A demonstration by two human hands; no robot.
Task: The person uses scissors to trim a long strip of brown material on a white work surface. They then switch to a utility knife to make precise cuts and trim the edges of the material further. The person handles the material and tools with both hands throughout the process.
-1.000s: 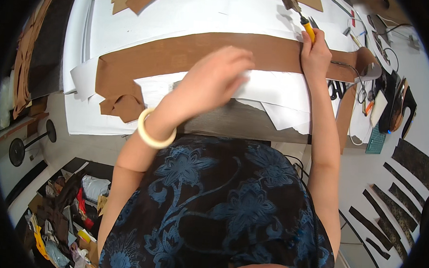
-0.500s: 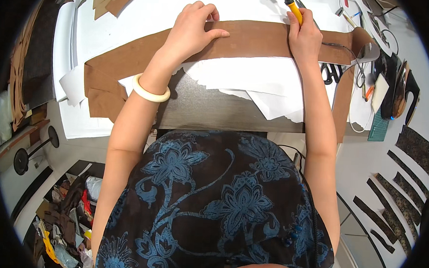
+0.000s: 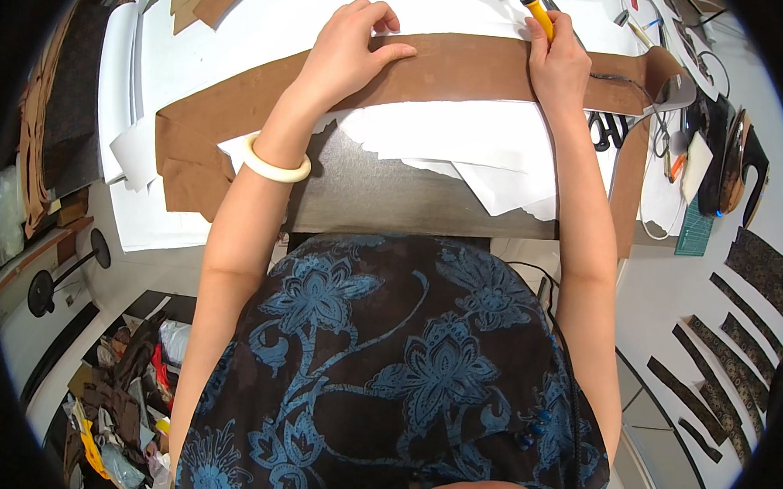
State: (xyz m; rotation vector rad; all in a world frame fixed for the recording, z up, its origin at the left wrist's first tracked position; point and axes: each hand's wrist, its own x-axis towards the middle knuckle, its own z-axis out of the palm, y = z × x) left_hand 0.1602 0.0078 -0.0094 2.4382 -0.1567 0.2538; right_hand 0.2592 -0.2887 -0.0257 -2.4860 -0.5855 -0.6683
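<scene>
A long brown strip of leather-like material [image 3: 469, 69] lies across the white paper on the table. My left hand [image 3: 352, 50], with a cream bangle at the wrist, rests on its far edge. Its thumb stretches over the strip, apart from the bent fingers, and nothing shows between them. My right hand [image 3: 561, 73] is closed round a yellow-handled, pen-shaped tool [image 3: 538, 13] with a black end, at the strip's far edge to the right. A dark cord [image 3: 626, 81] runs rightward from near that hand. The tool's other end is hidden.
Black-handled scissors [image 3: 604, 131] lie right of my forearm, partly covered by the strip. A green cutting mat [image 3: 694, 227] is at the right edge. Brown pieces [image 3: 219, 1] lie far left, beside a white paper roll [image 3: 117, 93]. Dark patterned strips [image 3: 709, 381] lie at the lower right.
</scene>
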